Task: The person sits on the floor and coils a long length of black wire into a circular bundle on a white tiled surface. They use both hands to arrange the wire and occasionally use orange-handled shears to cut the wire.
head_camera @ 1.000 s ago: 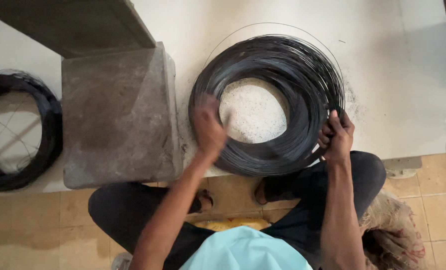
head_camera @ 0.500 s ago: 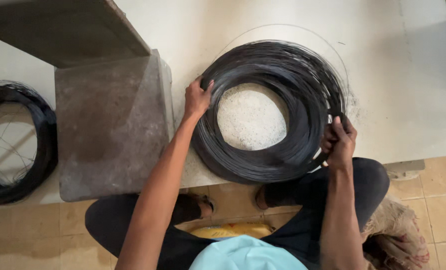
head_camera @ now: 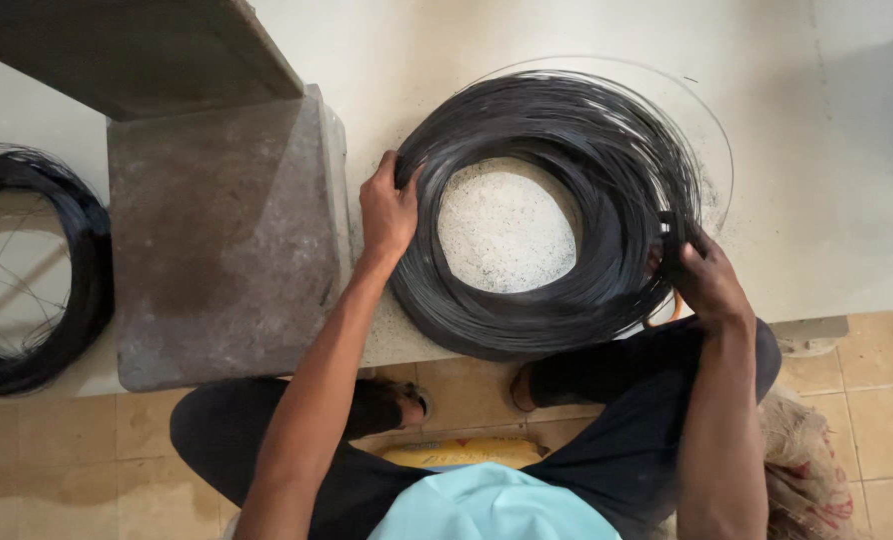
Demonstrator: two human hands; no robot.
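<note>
pale slab carries the black wire coil at centre, still fully wound, my left hand clenched on its 9 o'clock rim, my right hand gripping strands at 4 o'clock.

**Around my bench**

To my left a grey stone block sits on the pale bench, with a dark slab resting across its far edge. Beyond the block lies a second black wire coil, thin loose strands crossing its middle. Below me are tan floor tiles, and a rough burlap sack lies by my right knee.
</note>
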